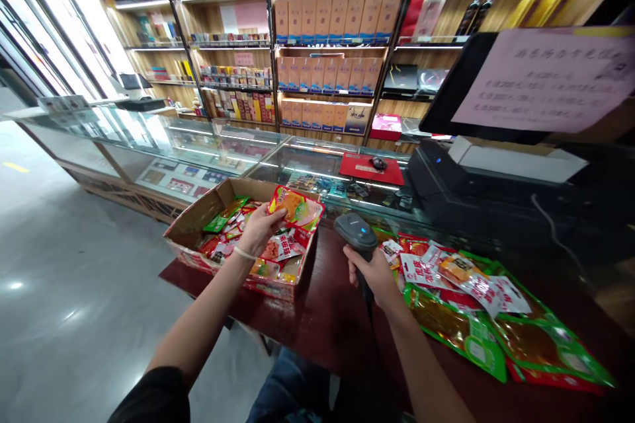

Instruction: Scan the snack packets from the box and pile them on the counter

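My left hand is closed on a red and green snack packet, pinched at its left edge above an open cardboard box. Several more snack packets lie jumbled inside that box. Wrapped around the handle of a dark barcode scanner is my right hand; a blue light glows on the scanner's top. Right of it, a pile of packets, some green-edged and some white and red, spreads over the dark red tabletop.
A dark monitor with a paper sheet stands at the right, above a black machine. Behind the table runs a glass display counter bearing a red mat and a mouse. Shelves of boxed goods line the wall.
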Available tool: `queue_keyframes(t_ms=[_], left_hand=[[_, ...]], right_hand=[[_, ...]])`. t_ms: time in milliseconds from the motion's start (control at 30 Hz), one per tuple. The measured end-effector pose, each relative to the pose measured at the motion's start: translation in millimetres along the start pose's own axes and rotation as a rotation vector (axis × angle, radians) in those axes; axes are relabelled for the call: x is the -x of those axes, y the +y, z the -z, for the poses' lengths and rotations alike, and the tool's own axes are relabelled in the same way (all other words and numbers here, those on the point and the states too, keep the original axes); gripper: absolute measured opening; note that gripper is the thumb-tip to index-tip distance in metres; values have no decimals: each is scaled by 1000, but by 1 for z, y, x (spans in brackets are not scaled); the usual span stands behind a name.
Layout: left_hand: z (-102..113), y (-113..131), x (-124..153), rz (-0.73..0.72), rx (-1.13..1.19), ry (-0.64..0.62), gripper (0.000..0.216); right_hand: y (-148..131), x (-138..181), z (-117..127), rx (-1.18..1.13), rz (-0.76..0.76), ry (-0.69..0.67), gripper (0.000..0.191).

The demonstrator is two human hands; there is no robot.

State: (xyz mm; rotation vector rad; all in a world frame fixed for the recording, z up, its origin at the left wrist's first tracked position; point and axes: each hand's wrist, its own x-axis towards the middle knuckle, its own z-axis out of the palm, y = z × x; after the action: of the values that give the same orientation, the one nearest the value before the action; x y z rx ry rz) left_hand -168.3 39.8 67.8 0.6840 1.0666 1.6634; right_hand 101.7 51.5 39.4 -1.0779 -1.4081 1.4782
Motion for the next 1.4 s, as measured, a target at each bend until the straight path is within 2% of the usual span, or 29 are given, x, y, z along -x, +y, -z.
queue_keyframes(t_ms=[300,433,567,667,733,833,900,967,1100,1167,1400], left_hand=[[-22,-3,-3,117,232,-39,15],[-18,-6,-5,281,281,-66,8],[-9,-7,-2,445,473,-143,20],[-7,-4,3,487,551,-198,22],[-8,-1,6,498,549,-246,32],[-13,4,11,463,473,-314,59],[-16,6,12,407,390,-329,68],[-20,6,11,353,305,-308,63],[-28,-6,6,331,127,-157,28],[-32,-14,6,285,20,-110,21],[-49,-32,13,33,-367,-223,30]], right_hand=[[4,8,18,-38,7,5,40],[6,9,19,-8,-4,-5,40],[6,9,16,30,-1,4,40],[7,8,13,22,11,-11,40],[9,7,11,17,6,-15,40],[10,7,9,13,2,-12,40],[8,7,9,-6,7,-10,40],[6,8,9,-21,12,-8,40],[2,10,13,-12,3,18,40],[0,12,16,0,-6,39,40],[-4,28,34,-11,0,126,40]])
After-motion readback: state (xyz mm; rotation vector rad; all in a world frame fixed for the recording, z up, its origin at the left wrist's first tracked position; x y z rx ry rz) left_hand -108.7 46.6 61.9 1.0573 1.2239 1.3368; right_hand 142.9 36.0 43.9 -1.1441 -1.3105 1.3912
